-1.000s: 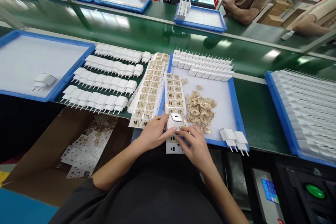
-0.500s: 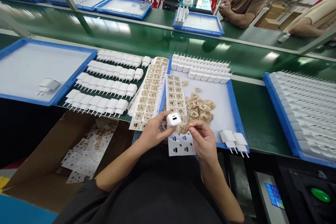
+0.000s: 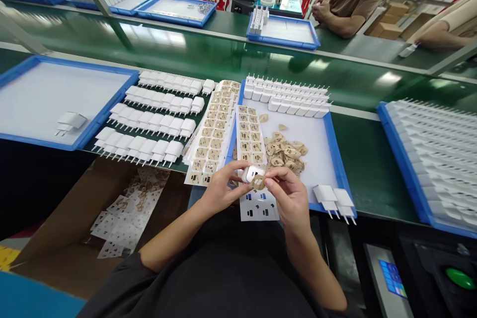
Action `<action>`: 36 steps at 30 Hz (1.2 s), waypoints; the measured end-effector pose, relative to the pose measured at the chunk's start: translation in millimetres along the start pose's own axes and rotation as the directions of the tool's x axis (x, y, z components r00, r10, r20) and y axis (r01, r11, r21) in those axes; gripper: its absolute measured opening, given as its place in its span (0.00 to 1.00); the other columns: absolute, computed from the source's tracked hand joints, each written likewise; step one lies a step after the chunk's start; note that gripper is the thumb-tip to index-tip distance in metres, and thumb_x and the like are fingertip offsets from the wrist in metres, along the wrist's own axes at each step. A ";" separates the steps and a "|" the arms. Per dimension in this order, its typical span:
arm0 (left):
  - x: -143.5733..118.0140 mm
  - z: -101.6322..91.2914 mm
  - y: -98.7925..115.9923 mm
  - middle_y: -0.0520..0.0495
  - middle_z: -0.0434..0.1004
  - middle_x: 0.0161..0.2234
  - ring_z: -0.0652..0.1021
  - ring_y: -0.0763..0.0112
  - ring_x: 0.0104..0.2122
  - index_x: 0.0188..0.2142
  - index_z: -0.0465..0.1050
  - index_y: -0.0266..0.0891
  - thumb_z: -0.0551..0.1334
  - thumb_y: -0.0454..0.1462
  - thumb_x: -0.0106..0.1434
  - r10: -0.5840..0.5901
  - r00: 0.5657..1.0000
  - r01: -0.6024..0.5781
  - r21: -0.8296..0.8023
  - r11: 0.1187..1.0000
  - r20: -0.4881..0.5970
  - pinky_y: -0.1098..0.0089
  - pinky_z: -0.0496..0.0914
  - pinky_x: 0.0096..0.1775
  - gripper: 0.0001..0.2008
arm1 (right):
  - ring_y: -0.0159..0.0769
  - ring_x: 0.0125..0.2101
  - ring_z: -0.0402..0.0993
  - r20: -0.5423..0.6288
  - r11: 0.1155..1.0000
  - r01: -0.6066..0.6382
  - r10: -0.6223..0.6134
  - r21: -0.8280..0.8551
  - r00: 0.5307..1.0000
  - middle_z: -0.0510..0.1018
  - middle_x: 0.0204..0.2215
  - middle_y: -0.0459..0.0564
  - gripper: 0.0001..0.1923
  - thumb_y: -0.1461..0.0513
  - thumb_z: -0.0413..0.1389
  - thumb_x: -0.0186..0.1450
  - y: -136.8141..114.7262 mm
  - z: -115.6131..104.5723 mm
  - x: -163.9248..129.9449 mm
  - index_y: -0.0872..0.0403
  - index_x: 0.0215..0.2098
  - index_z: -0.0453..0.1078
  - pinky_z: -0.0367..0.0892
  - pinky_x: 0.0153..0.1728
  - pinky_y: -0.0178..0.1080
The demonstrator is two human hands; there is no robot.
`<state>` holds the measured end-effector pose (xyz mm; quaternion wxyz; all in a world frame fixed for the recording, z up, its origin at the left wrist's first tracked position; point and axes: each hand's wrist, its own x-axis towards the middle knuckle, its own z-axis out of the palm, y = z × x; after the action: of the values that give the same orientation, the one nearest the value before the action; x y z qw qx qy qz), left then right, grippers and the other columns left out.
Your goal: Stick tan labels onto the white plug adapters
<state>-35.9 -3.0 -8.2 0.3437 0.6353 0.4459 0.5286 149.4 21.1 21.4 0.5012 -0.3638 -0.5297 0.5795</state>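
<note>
My left hand [image 3: 223, 185] grips a white charger [image 3: 250, 173] with its port end facing up toward me. Between the thumb and fingertips of my right hand [image 3: 288, 194] is a small brown sticker [image 3: 258, 182], held against or just in front of the charger's port face; I cannot tell if they touch. Under both hands lies a sticker sheet [image 3: 250, 131], brown stickers on its upper part and bare backing below. Beside it a pile of loose brown pieces [image 3: 285, 154] rests in a blue-rimmed tray [image 3: 335, 151].
Rows of white chargers [image 3: 149, 121] stand left of stacked sticker sheets [image 3: 214, 131]. A tray [image 3: 108, 124] at far left holds one charger. Two chargers [image 3: 333, 198] lie at the near tray corner. A full tray [image 3: 436, 159] stands right. Across the belt sits a person [image 3: 346, 10].
My right hand has brought the brown sticker up to the charger's port face, covering part of it. The charger has tilted and shifted slightly right and down in my left hand.
</note>
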 end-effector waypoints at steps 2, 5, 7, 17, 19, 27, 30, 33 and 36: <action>-0.3 0.7 -1.6 0.43 0.80 0.50 0.81 0.63 0.48 0.54 0.71 0.46 0.70 0.37 0.63 0.037 0.998 -0.036 0.018 0.999 -0.048 0.70 0.81 0.40 0.21 | 0.32 0.35 0.73 -0.004 0.999 0.010 -0.010 -0.034 1.000 0.77 0.33 0.44 0.01 0.62 0.62 0.67 -3.9 0.9 0.7 0.47 0.38 0.76 0.69 0.37 0.34; 0.5 -0.7 -0.9 0.42 0.79 0.50 0.81 0.62 0.50 0.53 0.71 0.45 0.71 0.36 0.61 0.113 0.991 -0.108 0.067 0.992 -0.073 0.70 0.81 0.39 0.22 | 0.32 0.36 0.73 0.004 0.996 0.020 -0.020 -0.090 1.000 0.77 0.34 0.44 0.02 0.62 0.62 0.68 -10.3 2.6 3.1 0.47 0.38 0.76 0.68 0.39 0.34; 1.6 -2.5 1.0 0.41 0.79 0.50 0.80 0.62 0.50 0.53 0.71 0.45 0.71 0.36 0.62 0.155 0.985 -0.145 0.114 0.983 -0.081 0.70 0.80 0.38 0.21 | 0.32 0.37 0.73 0.023 0.993 0.015 -0.012 -0.116 1.000 0.77 0.34 0.43 0.02 0.62 0.61 0.68 -13.2 3.6 5.1 0.47 0.38 0.76 0.68 0.40 0.34; 3.7 -7.8 4.7 0.41 0.80 0.48 0.81 0.62 0.49 0.53 0.70 0.44 0.70 0.36 0.63 0.227 0.972 -0.207 0.250 0.946 -0.056 0.71 0.79 0.37 0.20 | 0.32 0.37 0.74 0.061 0.992 -0.010 0.018 -0.125 0.998 0.78 0.34 0.43 0.02 0.62 0.62 0.68 -13.6 3.8 8.7 0.47 0.38 0.76 0.69 0.41 0.34; 3.0 -8.2 4.3 0.41 0.80 0.49 0.80 0.62 0.50 0.53 0.70 0.44 0.70 0.37 0.63 0.217 0.975 -0.199 0.241 0.950 -0.052 0.71 0.79 0.36 0.20 | 0.32 0.37 0.74 0.054 0.994 -0.013 0.019 -0.111 0.998 0.78 0.34 0.43 0.02 0.62 0.62 0.68 -13.8 2.9 9.3 0.47 0.37 0.76 0.69 0.40 0.34; 2.4 -8.4 4.7 0.42 0.80 0.48 0.81 0.61 0.50 0.53 0.71 0.44 0.70 0.37 0.63 0.209 0.977 -0.194 0.240 0.951 -0.038 0.66 0.79 0.43 0.20 | 0.33 0.36 0.74 0.061 0.987 -0.010 0.020 -0.158 0.998 0.78 0.34 0.43 0.02 0.62 0.61 0.68 -16.7 3.2 9.7 0.47 0.37 0.76 0.68 0.39 0.35; 2.3 -8.3 4.5 0.42 0.80 0.48 0.81 0.61 0.50 0.53 0.71 0.44 0.70 0.37 0.63 0.197 0.980 -0.184 0.233 0.955 -0.035 0.67 0.79 0.41 0.20 | 0.33 0.36 0.74 0.062 0.988 -0.014 0.024 -0.153 0.998 0.78 0.34 0.43 0.01 0.61 0.61 0.67 -15.6 3.5 9.5 0.47 0.37 0.76 0.68 0.39 0.36; 2.1 -8.7 4.3 0.42 0.80 0.48 0.81 0.61 0.50 0.53 0.71 0.44 0.70 0.37 0.63 0.198 0.980 -0.184 0.237 0.954 -0.035 0.66 0.79 0.43 0.20 | 0.34 0.36 0.74 0.065 0.987 -0.012 0.023 -0.160 0.998 0.78 0.34 0.44 0.01 0.61 0.61 0.67 -13.7 3.0 9.5 0.48 0.37 0.76 0.69 0.39 0.37; 2.4 -9.0 4.5 0.42 0.81 0.48 0.81 0.60 0.50 0.53 0.71 0.44 0.70 0.37 0.63 0.212 0.977 -0.197 0.247 0.949 -0.036 0.63 0.79 0.46 0.20 | 0.34 0.36 0.75 0.071 0.983 -0.003 0.016 -0.181 0.997 0.78 0.34 0.44 0.01 0.60 0.61 0.68 -12.4 2.4 9.3 0.48 0.38 0.75 0.70 0.39 0.37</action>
<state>-43.8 -2.7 -1.4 0.1929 0.6985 0.4492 0.5226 147.4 28.8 35.0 0.4439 -0.3893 -0.5962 0.5440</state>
